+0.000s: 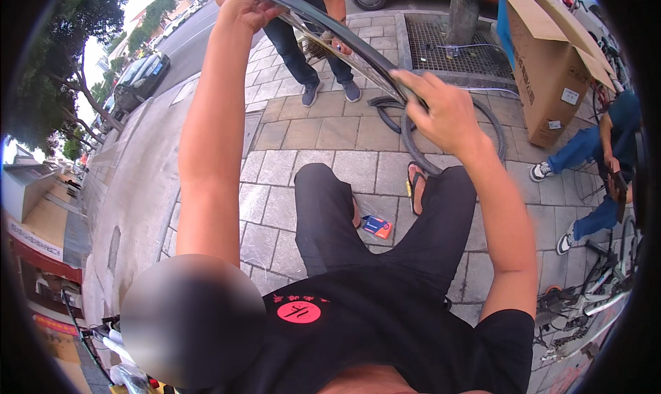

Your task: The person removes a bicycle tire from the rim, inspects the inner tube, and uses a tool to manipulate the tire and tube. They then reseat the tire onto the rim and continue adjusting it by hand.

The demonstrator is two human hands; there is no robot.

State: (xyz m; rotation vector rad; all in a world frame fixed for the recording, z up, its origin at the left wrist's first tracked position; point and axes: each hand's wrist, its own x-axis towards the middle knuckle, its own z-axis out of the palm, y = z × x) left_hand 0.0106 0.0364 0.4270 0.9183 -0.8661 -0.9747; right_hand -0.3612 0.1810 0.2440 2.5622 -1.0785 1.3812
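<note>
Currently, the left hand (249, 9) is clamped on the far-left portion of the black tire (367, 48), which is raised above the paving (270, 208). The right hand (444, 110) contacts its near-right portion; I cannot tell whether those fingers close fully. Beneath lies a black rubber loop (407, 138).

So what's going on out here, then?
A seated person holds what looks like a dark-tyred bicycle wheel, left grip at the far end, right grip on the nearer side. Another person stands opposite, just beyond the wheel. Dark tubing lies looped on the paving, and a small blue-and-red packet lies near the seated person's feet.
</note>
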